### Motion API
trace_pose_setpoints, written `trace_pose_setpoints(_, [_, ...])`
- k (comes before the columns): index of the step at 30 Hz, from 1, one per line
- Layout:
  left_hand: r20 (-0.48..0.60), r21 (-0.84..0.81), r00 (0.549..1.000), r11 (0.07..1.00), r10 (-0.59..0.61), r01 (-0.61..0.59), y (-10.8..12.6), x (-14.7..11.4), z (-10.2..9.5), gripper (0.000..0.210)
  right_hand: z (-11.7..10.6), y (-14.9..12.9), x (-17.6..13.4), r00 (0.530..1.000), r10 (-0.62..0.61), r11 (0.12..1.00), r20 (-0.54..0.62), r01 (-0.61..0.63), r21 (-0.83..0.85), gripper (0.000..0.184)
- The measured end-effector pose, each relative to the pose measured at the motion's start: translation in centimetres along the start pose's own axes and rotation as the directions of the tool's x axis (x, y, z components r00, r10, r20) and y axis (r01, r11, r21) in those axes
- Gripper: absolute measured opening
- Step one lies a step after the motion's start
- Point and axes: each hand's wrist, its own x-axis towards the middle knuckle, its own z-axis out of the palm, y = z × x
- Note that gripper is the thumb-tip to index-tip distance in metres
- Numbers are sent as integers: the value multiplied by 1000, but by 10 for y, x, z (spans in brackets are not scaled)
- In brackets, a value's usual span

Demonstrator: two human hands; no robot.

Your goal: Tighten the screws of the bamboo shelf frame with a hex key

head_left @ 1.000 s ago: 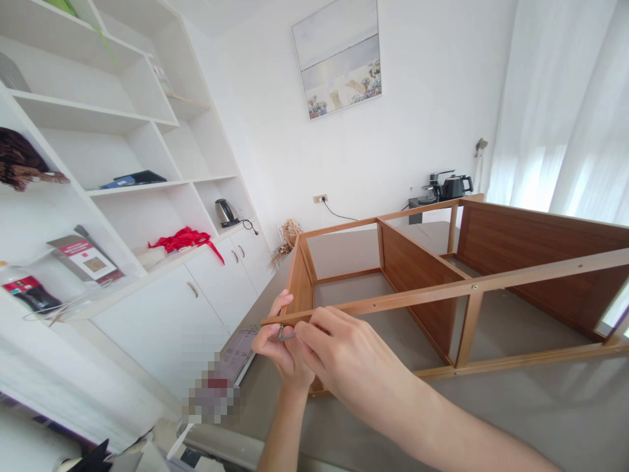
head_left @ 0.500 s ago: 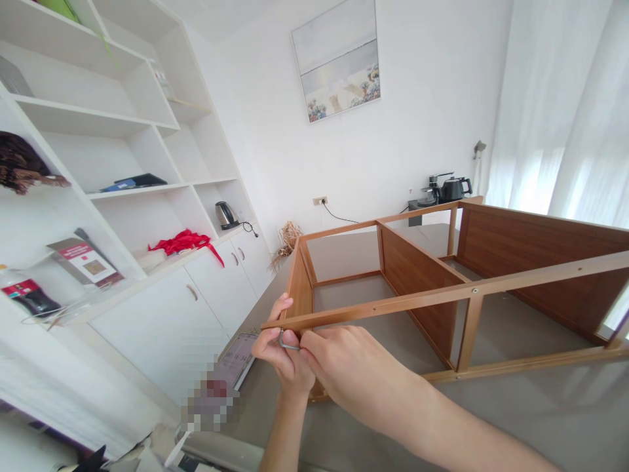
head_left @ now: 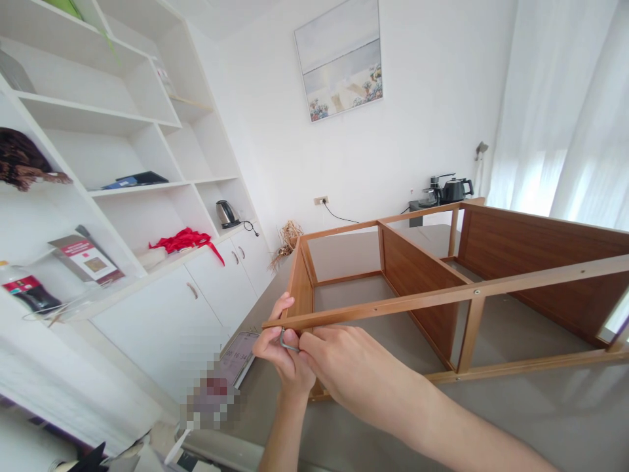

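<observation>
A brown wooden shelf unit point(head_left: 422, 262) lies on its side on a grey tabletop point(head_left: 515, 419). My left hand point(head_left: 282, 357) is wrapped round its near left corner, fingers above and below the rail point(head_left: 339, 316). My right hand point(head_left: 344, 360) is closed on a bent metal hex key point(head_left: 289, 345), pinching its long arm. The short end of the key points up at the underside of the rail's end, between my left fingers. Whether its tip sits in a screw is hidden. Screw heads and small holes show along the rail.
A phone or tablet point(head_left: 240, 357) showing digits lies left of my hands, beside a blurred patch. White shelving point(head_left: 142, 190) with a kettle point(head_left: 227, 214), red cloth point(head_left: 184, 241) and a cola bottle point(head_left: 29, 288) lines the left wall. A coffee maker point(head_left: 432, 190) stands behind the unit.
The view has shifted very slightly. Both hands and the hex key hold almost the same position at the corner.
</observation>
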Motion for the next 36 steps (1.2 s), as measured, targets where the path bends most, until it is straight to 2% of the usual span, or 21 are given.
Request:
trace_pose_setpoints(5, [8, 1, 1000, 1000, 8, -8, 1, 1, -1, 14, 4, 3, -1, 998, -64, 998, -24, 64, -6, 11])
trace_pose_setpoints(12, [-11, -50, 1000, 999, 18, -19, 1, 2, 2, 15, -1, 7, -1, 996, -78, 996, 49, 76, 38, 23])
trace_pose_setpoints(16, [-13, -106, 1000, 994, -7, 6, 5, 3, 2, 17, -7, 3, -1, 992, -105, 995, 77, 104, 8, 17])
trace_pose_setpoints(21, [-25, -99, 999, 995, -26, 24, 4, 1, 1, 23, -14, -3, -4, 988, -143, 987, -50, 139, -75, 18])
trace_pose_setpoints(26, [15, -47, 1000, 999, 8, -7, 1, 0, 0, 30, -11, 0, -3, 976, -146, 973, -160, 113, -200, 16])
trace_pose_setpoints(30, [-11, -34, 1000, 999, 21, -22, -1, 0, 1, 32, -7, 5, 2, 970, -163, 960, -178, 115, -254, 19])
trace_pose_setpoints(36, [-11, -65, 1000, 998, -5, 4, -4, -3, 2, 36, -7, 8, 4, 979, -137, 965, -150, 97, -245, 19])
